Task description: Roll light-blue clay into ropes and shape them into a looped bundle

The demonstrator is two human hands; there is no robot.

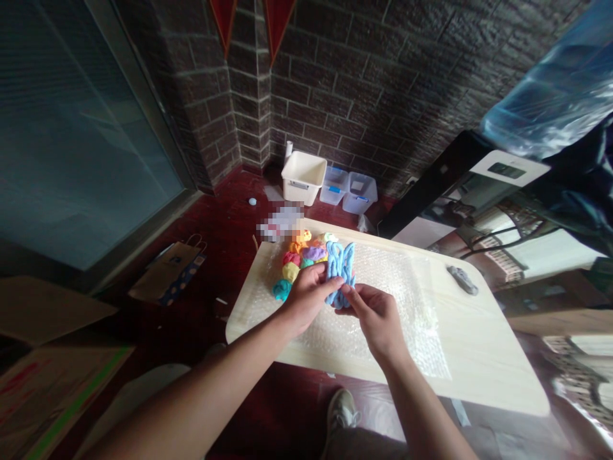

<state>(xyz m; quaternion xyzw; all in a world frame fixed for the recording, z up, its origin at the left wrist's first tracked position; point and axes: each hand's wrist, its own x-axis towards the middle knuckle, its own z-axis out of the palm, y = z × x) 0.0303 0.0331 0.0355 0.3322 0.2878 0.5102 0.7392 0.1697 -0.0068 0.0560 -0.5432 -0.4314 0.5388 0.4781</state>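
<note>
Both hands hold a bundle of thick, soft blue strands, folded into loops, above the table. My left hand grips its left side, with the thumb pressed across the front. From the lower right, my right hand pinches the bundle between thumb and fingers. Behind and left of it lies a group of soft bundles in several colours, among them a teal bundle, a yellow bundle and a purple bundle. They rest on bubble wrap spread over the pale table.
A grey object lies at the table's right end. Beyond the far edge, a cream bin and two clear plastic boxes stand by the brick wall. A paper bag and cardboard boxes are on the left.
</note>
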